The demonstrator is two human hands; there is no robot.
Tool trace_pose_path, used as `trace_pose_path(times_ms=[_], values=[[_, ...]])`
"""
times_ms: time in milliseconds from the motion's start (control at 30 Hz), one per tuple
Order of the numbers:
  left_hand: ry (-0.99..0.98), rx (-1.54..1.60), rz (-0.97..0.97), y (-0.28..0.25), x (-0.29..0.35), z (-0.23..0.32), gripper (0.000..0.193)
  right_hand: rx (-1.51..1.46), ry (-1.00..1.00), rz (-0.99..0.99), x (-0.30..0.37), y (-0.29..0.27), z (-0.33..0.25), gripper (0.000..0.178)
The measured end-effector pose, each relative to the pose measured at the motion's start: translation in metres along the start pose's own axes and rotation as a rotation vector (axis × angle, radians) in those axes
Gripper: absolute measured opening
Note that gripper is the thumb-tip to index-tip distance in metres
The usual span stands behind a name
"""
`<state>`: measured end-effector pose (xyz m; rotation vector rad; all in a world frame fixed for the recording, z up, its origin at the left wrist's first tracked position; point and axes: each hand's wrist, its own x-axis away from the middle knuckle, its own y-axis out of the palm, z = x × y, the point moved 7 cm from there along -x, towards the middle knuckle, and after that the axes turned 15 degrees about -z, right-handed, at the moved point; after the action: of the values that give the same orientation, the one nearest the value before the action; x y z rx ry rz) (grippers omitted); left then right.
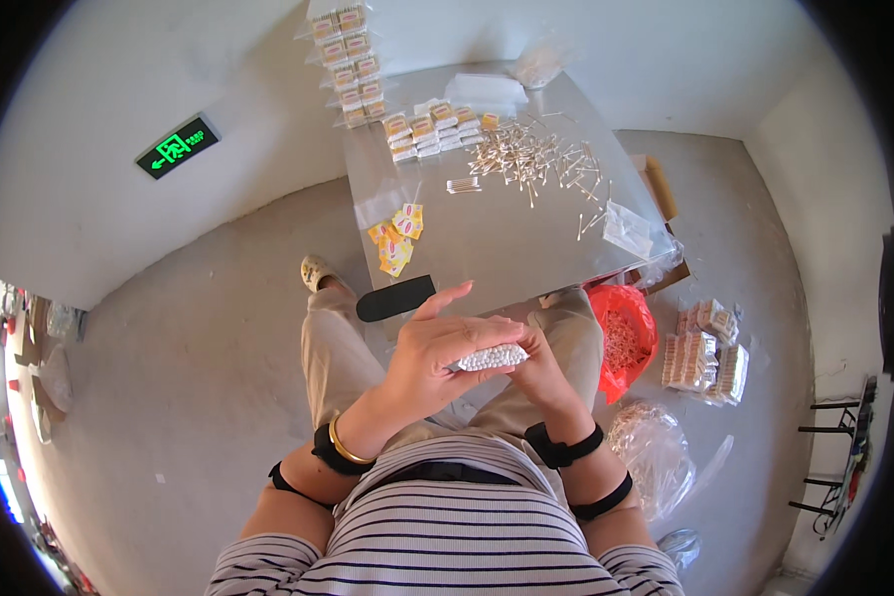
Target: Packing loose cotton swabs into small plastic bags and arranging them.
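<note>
A tight bundle of cotton swabs (493, 358) is held in front of my waist, its white tips turned toward me. My left hand (435, 350) grips it from the left, the palm and fingers across its far side and the index finger raised away. From the right, my right hand (538, 368) closes on the other end. Whether a bag wraps the bundle I cannot tell. Beyond my hands, on the metal table (487, 243), lie a loose heap of cotton swabs (526, 159), a small row of swabs (463, 185) and yellow-and-white cards (397, 241).
Packed swab bundles (437, 127) are stacked at the table's back, beside a tall stack of packs (348, 65). Clear bags (627, 230) lie at the right edge. On the floor at right stand a red bag (624, 343), wrapped packs (705, 358) and a clear plastic bag (652, 452).
</note>
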<state>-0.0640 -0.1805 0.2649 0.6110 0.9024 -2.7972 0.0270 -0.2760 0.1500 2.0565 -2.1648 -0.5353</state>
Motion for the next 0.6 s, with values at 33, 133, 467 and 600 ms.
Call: trace_pose_path(times_ms=[33, 133, 467, 600], values=[[0.012, -0.047, 0.006, -0.001, 0.000, 0.005, 0.035, -0.036, -0.016, 0.003, 0.000, 0.003, -0.003, 0.030], [0.049, -0.129, 0.007, -0.004, 0.000, 0.019, 0.037, -0.102, -0.041, 0.047, 0.000, 0.013, -0.013, 0.028], [0.095, -0.088, 0.040, -0.003, 0.004, 0.029, 0.044, -0.119, -0.014, 0.086, -0.006, 0.017, -0.018, 0.018], [0.109, -0.207, 0.091, -0.006, 0.001, 0.038, 0.051, -0.120, -0.074, 0.093, -0.008, 0.014, -0.015, 0.017]])
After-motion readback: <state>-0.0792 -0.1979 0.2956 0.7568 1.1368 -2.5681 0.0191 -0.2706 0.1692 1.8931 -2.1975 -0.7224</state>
